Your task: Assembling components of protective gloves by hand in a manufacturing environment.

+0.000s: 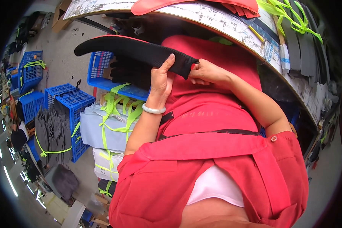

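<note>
A long, curved black piece of fabric [133, 53], red along its far edge, stretches leftward over my lap. My left hand [161, 81] grips it near its right part, the thumb on top and the other fingers hidden underneath. At its right end my right hand [209, 74] is closed with bent fingers, pinching the edge where a small bit of red [193, 66] shows. What exactly lies between those fingertips is hidden. A pale bangle [154, 110] circles my left wrist. Below the piece spreads my red apron [201, 106].
A worn worktable [216, 24] runs across the far side, bearing red-orange pieces [159, 4], a yellow-handled tool [257, 33] and grey pieces tied with yellow-green strips [283, 11]. At left stand a blue crate [135, 91] holding dark items, tied pale bundles [98, 127] and more blue crates [79, 129].
</note>
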Action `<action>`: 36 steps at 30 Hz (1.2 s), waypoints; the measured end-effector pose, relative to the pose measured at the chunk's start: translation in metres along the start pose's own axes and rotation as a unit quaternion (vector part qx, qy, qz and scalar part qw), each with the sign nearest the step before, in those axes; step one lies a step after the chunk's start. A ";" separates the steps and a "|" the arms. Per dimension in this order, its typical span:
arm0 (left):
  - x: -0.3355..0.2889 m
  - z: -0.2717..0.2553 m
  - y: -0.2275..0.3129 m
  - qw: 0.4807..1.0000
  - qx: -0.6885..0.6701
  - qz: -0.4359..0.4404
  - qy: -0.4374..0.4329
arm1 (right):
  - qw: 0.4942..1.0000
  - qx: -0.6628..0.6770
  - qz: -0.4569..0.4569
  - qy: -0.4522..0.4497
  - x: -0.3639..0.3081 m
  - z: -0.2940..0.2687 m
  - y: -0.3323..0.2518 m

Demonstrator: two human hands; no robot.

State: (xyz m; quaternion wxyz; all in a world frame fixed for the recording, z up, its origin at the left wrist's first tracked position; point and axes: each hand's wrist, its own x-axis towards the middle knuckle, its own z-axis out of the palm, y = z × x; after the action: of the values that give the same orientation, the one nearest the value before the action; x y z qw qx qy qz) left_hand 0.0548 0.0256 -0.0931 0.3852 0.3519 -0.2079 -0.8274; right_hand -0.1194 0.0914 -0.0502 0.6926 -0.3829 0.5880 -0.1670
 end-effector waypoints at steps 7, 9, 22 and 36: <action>-0.001 -0.001 0.010 0.993 0.088 0.075 -0.017 | 0.960 0.046 -0.204 0.187 0.019 -0.004 -0.018; -0.010 0.008 0.007 0.996 0.055 -0.004 -0.072 | 0.953 0.056 -0.225 0.196 0.024 -0.003 -0.017; 0.006 -0.032 0.083 0.998 -0.046 0.049 -0.008 | 0.975 -0.106 -0.183 0.071 -0.017 0.013 -0.027; 0.027 -0.042 0.097 0.980 -0.020 0.168 0.106 | 0.970 -0.159 -0.166 0.083 -0.033 0.029 -0.038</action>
State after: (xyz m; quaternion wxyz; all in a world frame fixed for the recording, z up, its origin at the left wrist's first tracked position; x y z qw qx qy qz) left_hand 0.1212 -0.0584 -0.0733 0.5451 0.3902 -0.2055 -0.7130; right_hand -0.0923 0.0990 0.0005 0.5342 -0.5650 0.5910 -0.2149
